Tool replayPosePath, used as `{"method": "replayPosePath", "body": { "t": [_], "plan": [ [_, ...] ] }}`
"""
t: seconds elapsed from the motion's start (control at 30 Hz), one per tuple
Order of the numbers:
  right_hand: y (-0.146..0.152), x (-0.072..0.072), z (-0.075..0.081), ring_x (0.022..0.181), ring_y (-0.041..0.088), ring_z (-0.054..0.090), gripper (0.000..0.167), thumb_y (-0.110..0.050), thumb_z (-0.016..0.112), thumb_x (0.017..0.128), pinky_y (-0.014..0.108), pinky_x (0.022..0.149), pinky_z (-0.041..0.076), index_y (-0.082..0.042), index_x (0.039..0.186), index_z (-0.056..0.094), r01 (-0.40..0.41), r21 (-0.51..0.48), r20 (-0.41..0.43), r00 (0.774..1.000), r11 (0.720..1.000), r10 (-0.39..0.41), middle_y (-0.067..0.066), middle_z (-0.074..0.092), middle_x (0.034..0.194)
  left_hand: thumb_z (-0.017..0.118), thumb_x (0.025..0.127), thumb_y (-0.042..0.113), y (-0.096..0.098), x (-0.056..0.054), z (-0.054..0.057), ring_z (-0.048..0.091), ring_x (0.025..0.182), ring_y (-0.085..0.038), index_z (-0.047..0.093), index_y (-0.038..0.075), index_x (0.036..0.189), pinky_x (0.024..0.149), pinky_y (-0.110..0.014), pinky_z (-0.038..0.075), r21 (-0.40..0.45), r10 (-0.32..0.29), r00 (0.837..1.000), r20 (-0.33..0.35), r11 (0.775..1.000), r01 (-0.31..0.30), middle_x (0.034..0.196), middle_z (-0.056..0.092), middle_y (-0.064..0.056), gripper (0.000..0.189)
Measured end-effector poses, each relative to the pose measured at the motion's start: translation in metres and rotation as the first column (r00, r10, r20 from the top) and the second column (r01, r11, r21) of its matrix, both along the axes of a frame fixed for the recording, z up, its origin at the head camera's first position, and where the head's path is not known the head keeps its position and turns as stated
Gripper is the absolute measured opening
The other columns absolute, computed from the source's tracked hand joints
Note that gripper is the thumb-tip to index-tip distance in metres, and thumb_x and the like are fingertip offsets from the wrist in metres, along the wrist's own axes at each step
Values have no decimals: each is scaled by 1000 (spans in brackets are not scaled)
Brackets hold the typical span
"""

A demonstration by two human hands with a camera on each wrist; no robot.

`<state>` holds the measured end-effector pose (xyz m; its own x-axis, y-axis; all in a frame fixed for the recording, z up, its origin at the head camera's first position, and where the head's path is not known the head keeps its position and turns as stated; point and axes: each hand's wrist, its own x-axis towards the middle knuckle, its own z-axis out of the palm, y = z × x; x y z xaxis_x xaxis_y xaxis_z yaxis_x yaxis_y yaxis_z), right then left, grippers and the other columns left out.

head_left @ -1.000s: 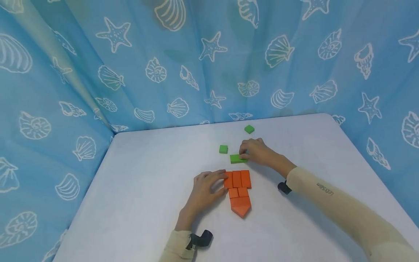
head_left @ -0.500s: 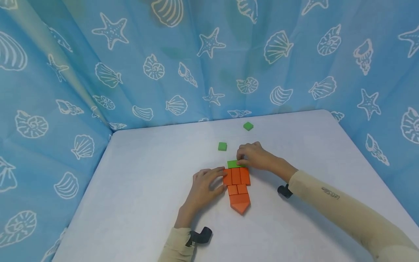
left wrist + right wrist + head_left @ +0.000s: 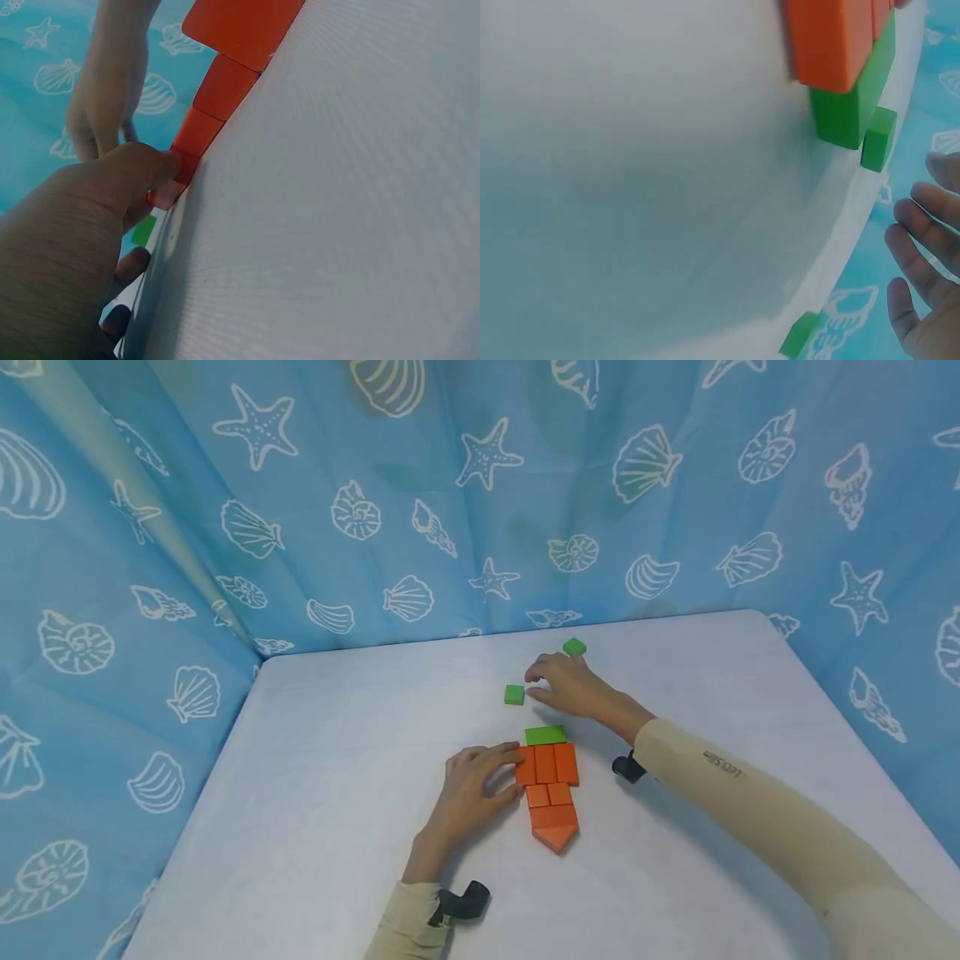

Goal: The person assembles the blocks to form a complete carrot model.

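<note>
Orange wooden blocks lie flat and joined on the table: three upright rectangles [image 3: 546,765], a pair of small squares [image 3: 549,795], then a wide piece [image 3: 552,816] with a pointed end [image 3: 556,837]. Against their far side sits a green rectangular block [image 3: 545,735]. My left hand [image 3: 467,789] rests at the left of the orange row, thumb and index fingertip touching its left block. Beyond the green rectangle, my right hand [image 3: 570,685] hovers with parted fingers and holds nothing. Just left of its fingertips is a small green square block [image 3: 514,695].
Another small green block [image 3: 574,647] lies near the table's back edge, behind the right hand. A white cloth covers the table [image 3: 337,777]. Blue curtains [image 3: 420,485] with shells and starfish hang behind it and at both sides.
My right hand pushed the green rectangle toward me against the orange blocks, then released it and moved away toward the small green square. The left hand stayed at the orange row.
</note>
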<state>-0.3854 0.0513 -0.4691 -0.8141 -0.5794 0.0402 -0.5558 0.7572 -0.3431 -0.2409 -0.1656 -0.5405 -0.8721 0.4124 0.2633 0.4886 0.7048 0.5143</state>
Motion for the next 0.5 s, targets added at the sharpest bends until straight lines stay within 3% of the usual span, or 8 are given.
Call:
{"method": "replayPosePath", "body": {
  "t": [0.13, 0.3, 0.5],
  "plan": [
    [-14, -10, -4, 124, 31, 52, 32, -24, 65, 98, 59, 105, 34, -10, 127, 68, -11, 49, 32, 999, 999, 9, 10, 63, 129, 67, 95, 38, 0, 1, -3, 44, 127, -19, 61, 28, 136, 105, -47, 29, 14, -1, 1000, -3, 1000, 1, 148, 50, 11, 43],
    [-22, -17, -15, 123, 30, 51, 24, -20, 64, 99, 56, 103, 33, -14, 121, 71, -24, 47, 90, 996, 999, 20, 6, 65, 126, 68, 95, 38, 1, 0, -6, 45, 127, -19, 62, 27, 135, 104, -46, 30, 22, -13, 1000, -21, 1000, 13, 148, 51, 11, 42],
    [-25, -19, -15, 124, 28, 50, 17, -16, 68, 96, 56, 102, 32, -18, 112, 76, -48, 17, 136, 990, 999, 45, 2, 68, 120, 67, 95, 37, -2, -1, 2, 45, 126, -19, 62, 26, 134, 105, -45, 28, -1, -5, 1000, -14, 1000, 5, 148, 51, 11, 40]
  ]
}}
